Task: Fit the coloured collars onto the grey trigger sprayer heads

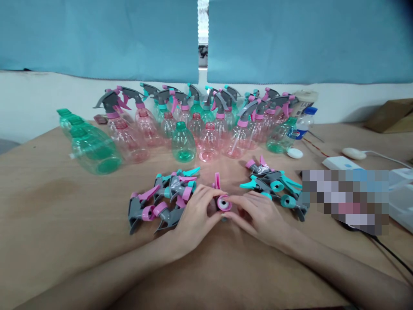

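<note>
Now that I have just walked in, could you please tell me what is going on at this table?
A person's left hand and right hand together hold a pink-collared spray head, its open collar facing the camera. Loose spray heads with pink or turquoise collars lie on the table in a group to either side. Farther back are clear green and pink bottles, some with fitted spray heads and others without.

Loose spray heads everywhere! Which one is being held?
The pink-collared spray head at the centre, its round opening facing the camera. The left hand and right hand grip it; other loose ones lie on the table to either side.
</note>
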A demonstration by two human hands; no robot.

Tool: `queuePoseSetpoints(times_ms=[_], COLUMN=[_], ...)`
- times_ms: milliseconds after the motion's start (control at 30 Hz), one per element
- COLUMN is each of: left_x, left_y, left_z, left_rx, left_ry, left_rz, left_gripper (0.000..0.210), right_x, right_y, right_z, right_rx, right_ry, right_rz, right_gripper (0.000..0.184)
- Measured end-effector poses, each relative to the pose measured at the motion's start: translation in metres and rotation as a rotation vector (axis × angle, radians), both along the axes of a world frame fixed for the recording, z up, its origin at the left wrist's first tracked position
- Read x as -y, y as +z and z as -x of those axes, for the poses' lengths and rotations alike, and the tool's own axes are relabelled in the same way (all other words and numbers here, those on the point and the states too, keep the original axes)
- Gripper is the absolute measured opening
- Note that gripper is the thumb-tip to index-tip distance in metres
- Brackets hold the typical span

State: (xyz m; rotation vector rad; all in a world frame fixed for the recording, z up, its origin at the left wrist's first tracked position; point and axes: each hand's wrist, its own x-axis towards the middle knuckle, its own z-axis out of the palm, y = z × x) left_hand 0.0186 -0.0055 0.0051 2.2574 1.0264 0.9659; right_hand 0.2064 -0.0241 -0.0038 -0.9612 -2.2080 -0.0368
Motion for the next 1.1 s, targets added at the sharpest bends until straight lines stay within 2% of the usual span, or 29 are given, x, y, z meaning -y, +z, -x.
queuePoseSetpoints(times_ms=[200,333,700,900,1100], left_x=[-0.0007,-0.0009,-0.0018,-0.002,-0.0019], left_y=[-0.0019,-0.0038,-0.0041,-0.0062,-0.0055], left_z=[0.0008,0.0012,0.0026,0.0023,0.0], left_rx=[-0.009,0.01,-0.035,-0.053,-0.07], left_ry=[0.009,-0.018,-0.066,-0.074,-0.091], left_rz=[-0.007,-0.013,-0.015,-0.016,-0.023], left_gripper=[0.021,0.027,0.034,0.034,0.029], right_x=[0.0047,0.0055,0.0018,0.0013,0.0006], right_y=[-0.0016,-0.0029,-0.0093,-0.0025,-0.0017], right_z=[0.0043,0.0066,0.002,0.0009,0.0015], right_rx=[0.027,0.026,-0.11,-0.13,-0.133], right_ry=[-0.067,-0.097,0.022,0.037,0.048], right_rz=[0.016,0.013,0.199,0.294,0.327], right_gripper=[0.026,0.027,0.018,0.016,0.016])
